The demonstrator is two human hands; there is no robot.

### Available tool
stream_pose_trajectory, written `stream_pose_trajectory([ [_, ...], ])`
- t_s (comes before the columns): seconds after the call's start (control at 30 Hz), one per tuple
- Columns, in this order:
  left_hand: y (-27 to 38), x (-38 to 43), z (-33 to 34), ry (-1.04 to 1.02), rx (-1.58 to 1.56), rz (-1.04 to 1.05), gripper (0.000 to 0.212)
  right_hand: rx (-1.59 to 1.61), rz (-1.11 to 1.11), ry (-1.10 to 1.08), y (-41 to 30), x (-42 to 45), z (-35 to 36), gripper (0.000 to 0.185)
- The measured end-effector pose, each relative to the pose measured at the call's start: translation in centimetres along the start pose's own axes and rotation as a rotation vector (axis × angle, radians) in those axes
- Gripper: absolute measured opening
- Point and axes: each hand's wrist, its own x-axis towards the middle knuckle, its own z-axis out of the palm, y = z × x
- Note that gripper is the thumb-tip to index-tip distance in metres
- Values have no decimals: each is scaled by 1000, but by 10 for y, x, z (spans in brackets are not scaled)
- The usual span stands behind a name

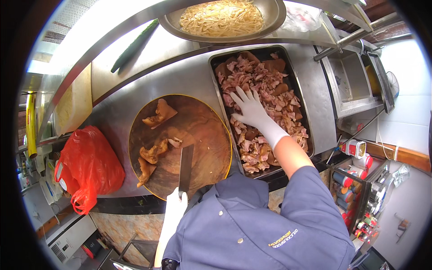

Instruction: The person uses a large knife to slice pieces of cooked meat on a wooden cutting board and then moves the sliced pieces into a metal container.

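My left hand [176,201], in a white glove, grips the handle of a cleaver [186,165]. The cleaver's blade reaches over a round wooden chopping block [209,135] with a yellow rim. Left of the blade lie browned pieces of cooked meat [153,152], a small pale scrap [175,142] by its tip, and another piece [162,113] farther up the block. My right hand [251,108], also gloved, has its fingers spread on or just above chopped meat [270,87] in a dark rectangular tray [311,148]. I see nothing held in that hand.
A red plastic bag [92,162] stands left of the block. Behind lies a cucumber [135,47], beside a metal bowl [280,20] of pale shreds on a raised shelf. A steel sink [347,77] is at right, above a rack [357,189] with several jars.
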Motion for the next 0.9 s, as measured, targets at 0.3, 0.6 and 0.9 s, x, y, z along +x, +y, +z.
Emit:
stream_pose_trajectory([
  [0.3, -4, 0, 2, 9, 9, 55, 19, 92, 349, 56, 104, -73, -21, 90],
  [0.6, 0, -48, -7, 121, -116, -143, 37, 316, -28, 205, -81, -3, -47, 37],
  [0.9, -44, -83, 6, 328, -179, -89, 29, 138, -278, 31, -278, 41, 64, 21],
])
